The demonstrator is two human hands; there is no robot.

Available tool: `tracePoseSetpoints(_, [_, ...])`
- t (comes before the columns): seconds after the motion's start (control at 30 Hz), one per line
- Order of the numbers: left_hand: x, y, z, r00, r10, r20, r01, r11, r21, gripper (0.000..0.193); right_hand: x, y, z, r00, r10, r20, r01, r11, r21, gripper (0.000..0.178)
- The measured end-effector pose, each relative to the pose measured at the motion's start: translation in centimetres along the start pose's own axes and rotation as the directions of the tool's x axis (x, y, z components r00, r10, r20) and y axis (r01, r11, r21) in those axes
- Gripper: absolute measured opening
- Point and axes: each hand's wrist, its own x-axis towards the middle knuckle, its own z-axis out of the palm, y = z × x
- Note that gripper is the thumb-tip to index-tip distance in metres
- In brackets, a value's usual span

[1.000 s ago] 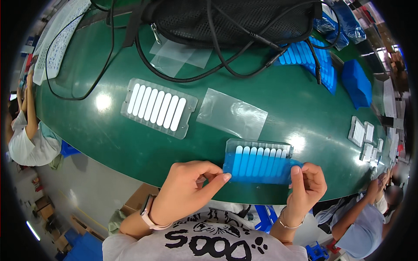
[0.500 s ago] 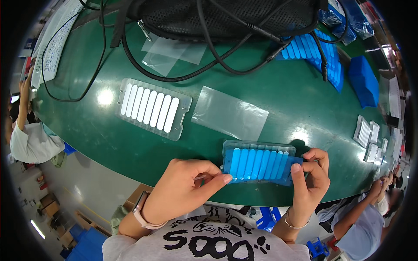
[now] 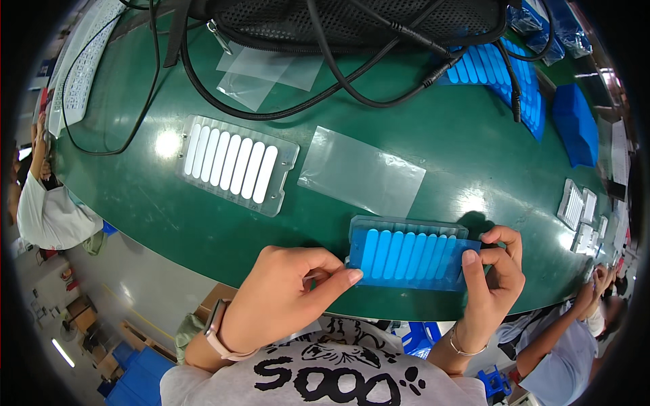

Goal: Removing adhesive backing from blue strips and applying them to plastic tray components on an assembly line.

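A translucent blue film stretches in front of me over a clear plate whose rear edge shows beyond it. Rounded strips show light blue through the film. At the film's left end, my left hand pinches the corner between thumb and forefinger. My right hand grips the right end, thumb on top and fingers curled behind. The film's lower edge looks slightly raised, but how much of it touches the plate I cannot tell. Further left lies a second clear plate bearing a row of white rounded strips.
A clear plastic sheet lies mid-table, with more clear sheets behind. Black cables loop from a black mesh bag. Blue strip sheets and a blue block sit at the back right. Other people work at both sides.
The film has shifted slightly toward me and to the right and lies smoother, covering the strips more evenly. My right hand has moved a little right; my left hand stays nearly still.
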Motion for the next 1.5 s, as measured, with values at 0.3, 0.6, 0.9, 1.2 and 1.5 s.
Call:
tracePoseSetpoints(0.3, [0.3, 0.2, -0.2, 1.0, -0.002, -0.002, 0.002, 0.997, 0.078, 0.02, 0.1, -0.1, 0.2, 1.0, 0.024, 0.016, -0.024, 0.999, -0.038, 0.015])
tracePoseSetpoints(0.6, [0.2, 0.0, 0.2, 0.998, 0.038, -0.045, -0.032, 0.993, 0.115, 0.02, 0.2, 0.4, 0.4, 0.999, -0.038, 0.008, 0.039, 0.994, -0.097, 0.014])
tracePoseSetpoints(0.9, [0.2, -0.3, 1.1, 0.953, 0.239, -0.188, -0.196, 0.955, 0.221, 0.031, 0.5, 0.2, 0.4, 0.996, -0.087, 0.037, 0.092, 0.975, -0.203, 0.017])
tracePoseSetpoints(1.2, [-0.2, 0.1, 0.7, 0.954, 0.293, -0.066, -0.237, 0.868, 0.437, 0.052, 0.5, 0.6, -2.1, 0.997, 0.08, -0.022, -0.082, 0.992, -0.094, 0.013])
tracePoseSetpoints(1.5, [-0.3, -0.3, 0.7, 0.956, 0.286, -0.059, -0.225, 0.851, 0.475, 0.052, 0.6, 0.4, -1.0, 0.998, -0.039, 0.045, 0.049, 0.972, -0.228, 0.018])
